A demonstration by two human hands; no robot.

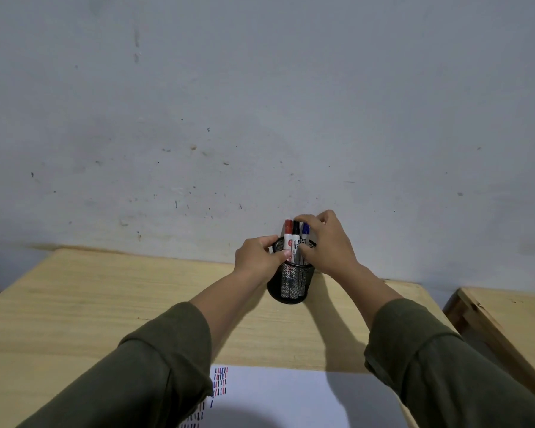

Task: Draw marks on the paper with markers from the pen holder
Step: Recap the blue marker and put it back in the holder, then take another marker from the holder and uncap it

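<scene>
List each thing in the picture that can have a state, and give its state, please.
pen holder: upright on the table, steadied by the left hand
red marker: capped, standing in the holder
black marker: capped, in the holder, right hand fingers around it
blue marker: capped, in the holder
paper: flat, with short marks at its left edge

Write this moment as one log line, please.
left hand: steadying pen holder | right hand: on black marker | red marker, blue marker: in holder | paper: already marked
</scene>
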